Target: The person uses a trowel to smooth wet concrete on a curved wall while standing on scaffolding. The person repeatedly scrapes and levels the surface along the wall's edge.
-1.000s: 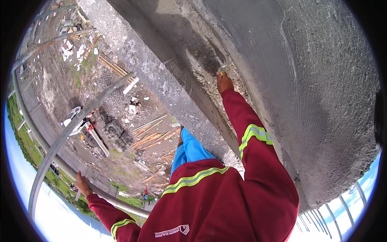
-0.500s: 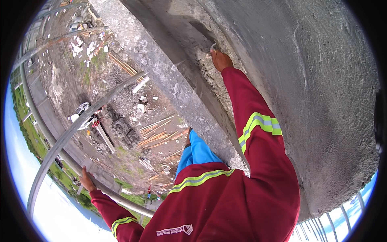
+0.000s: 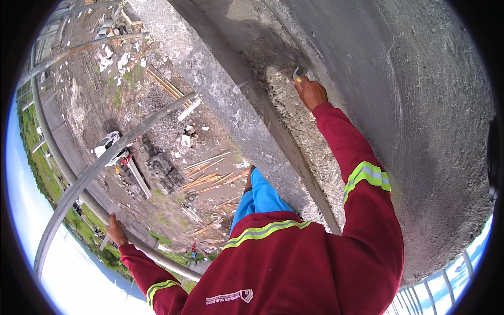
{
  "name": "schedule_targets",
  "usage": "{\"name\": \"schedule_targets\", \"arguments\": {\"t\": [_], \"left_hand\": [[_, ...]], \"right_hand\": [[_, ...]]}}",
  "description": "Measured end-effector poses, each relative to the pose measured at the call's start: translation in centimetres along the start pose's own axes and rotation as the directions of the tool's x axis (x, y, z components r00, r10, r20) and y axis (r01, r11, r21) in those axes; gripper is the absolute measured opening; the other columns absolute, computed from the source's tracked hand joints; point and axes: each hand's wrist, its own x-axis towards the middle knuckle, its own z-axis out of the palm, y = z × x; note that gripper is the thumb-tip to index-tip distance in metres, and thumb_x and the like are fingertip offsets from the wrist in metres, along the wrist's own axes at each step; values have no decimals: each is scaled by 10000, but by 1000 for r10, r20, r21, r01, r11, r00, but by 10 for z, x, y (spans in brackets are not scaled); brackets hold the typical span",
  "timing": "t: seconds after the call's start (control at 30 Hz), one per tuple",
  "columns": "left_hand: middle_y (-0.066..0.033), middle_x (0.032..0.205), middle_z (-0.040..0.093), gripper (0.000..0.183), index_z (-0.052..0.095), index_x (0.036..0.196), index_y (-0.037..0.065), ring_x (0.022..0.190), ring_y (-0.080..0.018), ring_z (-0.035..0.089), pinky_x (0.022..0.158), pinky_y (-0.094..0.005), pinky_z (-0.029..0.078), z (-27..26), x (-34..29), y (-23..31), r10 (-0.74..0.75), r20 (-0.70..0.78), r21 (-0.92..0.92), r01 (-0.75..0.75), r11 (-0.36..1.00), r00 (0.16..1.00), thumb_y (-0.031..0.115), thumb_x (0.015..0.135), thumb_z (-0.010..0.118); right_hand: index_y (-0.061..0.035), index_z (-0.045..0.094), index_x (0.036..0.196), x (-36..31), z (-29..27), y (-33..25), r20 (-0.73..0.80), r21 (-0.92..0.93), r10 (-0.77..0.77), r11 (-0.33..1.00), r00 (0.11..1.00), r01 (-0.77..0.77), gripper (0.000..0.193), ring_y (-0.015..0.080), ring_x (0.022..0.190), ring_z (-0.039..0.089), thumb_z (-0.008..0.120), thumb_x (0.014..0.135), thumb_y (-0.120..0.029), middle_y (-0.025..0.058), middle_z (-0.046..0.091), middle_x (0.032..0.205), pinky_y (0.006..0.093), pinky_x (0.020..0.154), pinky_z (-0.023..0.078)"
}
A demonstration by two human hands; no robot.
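My right hand (image 3: 311, 93) is closed round the handle of a trowel (image 3: 296, 71). A bit of yellow handle and the bent metal neck show above my fingers, while the blade is hard to tell from the grey mortar. The trowel is over a recessed channel of fresh mortar (image 3: 283, 89), partly smooth and partly rough, between a concrete ledge (image 3: 231, 102) and a grey plastered wall (image 3: 378, 100). Down at the left, my left hand (image 3: 115, 231) grips a round metal pipe rail (image 3: 97, 210).
Scaffold pipes (image 3: 123, 140) cross at the left. Far below, beyond the ledge, lies ground with timber lengths (image 3: 205, 181), stacked dark blocks (image 3: 161, 168), rubble and a white vehicle (image 3: 107, 147). One of my legs in blue trousers (image 3: 262, 197) shows beside the ledge.
My right hand has drawn the trowel back toward me and to the right along the channel. My left hand stays on the rail.
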Motion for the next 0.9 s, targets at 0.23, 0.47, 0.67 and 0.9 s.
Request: {"name": "schedule_targets", "arguments": {"t": [0.23, 0.47, 0.67, 0.9], "left_hand": [[-63, 621, 524, 439, 539, 950, -5, 454, -152, 502, 423, -277, 423, 2, -6, 7, 0, -13, 15, 0, 1000, 1000, 329, 761, 752], [-65, 605, 528, 443, 540, 964, -23, 457, -152, 504, 431, -285, 415, 5, -8, 10, 10, -28, 58, -8, 998, 1000, 328, 776, 735], [-58, 598, 516, 473, 529, 1002, -36, 455, -151, 500, 436, -278, 408, 7, -11, 17, 15, -29, 70, -13, 997, 999, 327, 778, 733], [-32, 602, 499, 384, 559, 888, 27, 449, -131, 483, 426, -269, 403, 8, -16, 17, 27, -42, 21, -27, 999, 999, 354, 781, 730]], "right_hand": [[-42, 535, 1131, 93, -11, -97, -28, -239, -276, 935, 961, 261, 253, 281, 960, 662, 454, 912, -137, 160, 683, 1005, 400, 837, 496], [4, 510, 1092, -28, -29, -44, 377, -313, -122, 916, 918, 250, 233, 295, 928, 666, 444, 878, -61, 181, 684, 960, 425, 799, 516], [77, 539, 1117, 11, -44, -67, 50, -143, -224, 963, 973, 229, 328, 362, 896, 649, 342, 956, -131, 218, 675, 902, 448, 797, 510], [19, 474, 1167, 32, -13, -70, 225, -39, -103, 993, 969, 115, 303, 355, 936, 634, 369, 958, -173, 219, 652, 961, 471, 799, 487]]}}
